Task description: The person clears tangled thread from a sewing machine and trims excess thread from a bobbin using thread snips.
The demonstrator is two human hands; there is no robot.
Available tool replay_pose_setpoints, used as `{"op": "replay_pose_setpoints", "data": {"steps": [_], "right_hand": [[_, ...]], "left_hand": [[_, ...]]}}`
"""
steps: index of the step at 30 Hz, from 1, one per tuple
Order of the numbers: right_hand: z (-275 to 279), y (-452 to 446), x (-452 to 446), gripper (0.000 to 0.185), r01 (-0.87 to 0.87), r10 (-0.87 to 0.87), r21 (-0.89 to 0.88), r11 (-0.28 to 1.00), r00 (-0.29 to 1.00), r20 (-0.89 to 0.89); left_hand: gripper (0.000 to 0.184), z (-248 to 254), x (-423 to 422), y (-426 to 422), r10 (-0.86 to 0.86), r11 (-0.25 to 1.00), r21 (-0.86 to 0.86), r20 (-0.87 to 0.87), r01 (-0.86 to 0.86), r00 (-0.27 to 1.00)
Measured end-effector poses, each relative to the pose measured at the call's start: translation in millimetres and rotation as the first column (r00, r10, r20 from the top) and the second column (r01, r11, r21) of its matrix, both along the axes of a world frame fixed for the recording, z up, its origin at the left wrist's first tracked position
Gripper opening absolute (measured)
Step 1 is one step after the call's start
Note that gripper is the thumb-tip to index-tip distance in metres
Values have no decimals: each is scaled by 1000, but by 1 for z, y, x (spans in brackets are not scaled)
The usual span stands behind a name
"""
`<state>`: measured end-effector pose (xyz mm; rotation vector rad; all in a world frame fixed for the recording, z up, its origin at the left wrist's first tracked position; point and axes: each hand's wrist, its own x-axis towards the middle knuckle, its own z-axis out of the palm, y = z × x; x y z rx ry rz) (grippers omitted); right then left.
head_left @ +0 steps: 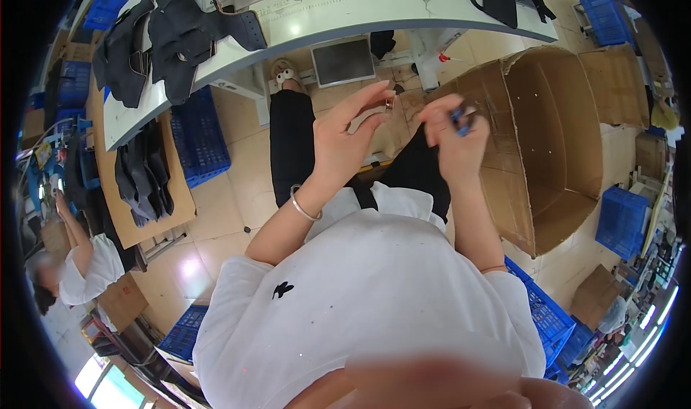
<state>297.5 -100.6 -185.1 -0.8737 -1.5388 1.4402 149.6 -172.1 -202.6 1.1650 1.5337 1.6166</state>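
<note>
My left hand (340, 139), with a silver bangle (305, 206) on its wrist, is raised above my lap. A small shiny metallic piece (389, 104) sits pinched between its thumb and fingertips, too small to name. Close by on the right, my right hand (461, 146) is curled around a small blue-and-dark tool (461, 123), blurred, its kind unclear. The two hands are apart, short of the white worktable's edge (324, 38).
Black shaped pieces (180, 38) lie on the table's left end, and a black item (498, 2) on its right. A large open cardboard box (551, 146) stands to my right. Blue crates (198, 139) are around me. Another person (90, 265) works at far left.
</note>
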Motion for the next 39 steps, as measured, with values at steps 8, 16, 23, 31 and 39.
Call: {"op": "replay_pose_setpoints", "data": {"steps": [8, 16, 23, 31, 39], "right_hand": [[-42, 65, 57, 21, 187, -228, 146, 971, 907, 354], [1, 16, -3, 21, 5, -25, 101, 995, 979, 202], [3, 21, -13, 10, 51, -53, -42, 998, 997, -61], [-12, 70, 62, 25, 187, -506, 591, 785, 745, 435], [40, 11, -22, 23, -254, 278, -268, 929, 959, 54]], "left_hand": [[43, 8, -13, -8, 69, 997, 37, 131, -74, 989], [47, 14, -2, -8, 26, 999, 52, -224, -15, 974], [52, 18, 0, -13, 14, 999, 49, 35, -16, 999], [53, 30, -7, -13, 66, 998, 6, 88, -67, 994], [50, 46, -11, 5, 106, 982, 185, -420, -29, 901]]}}
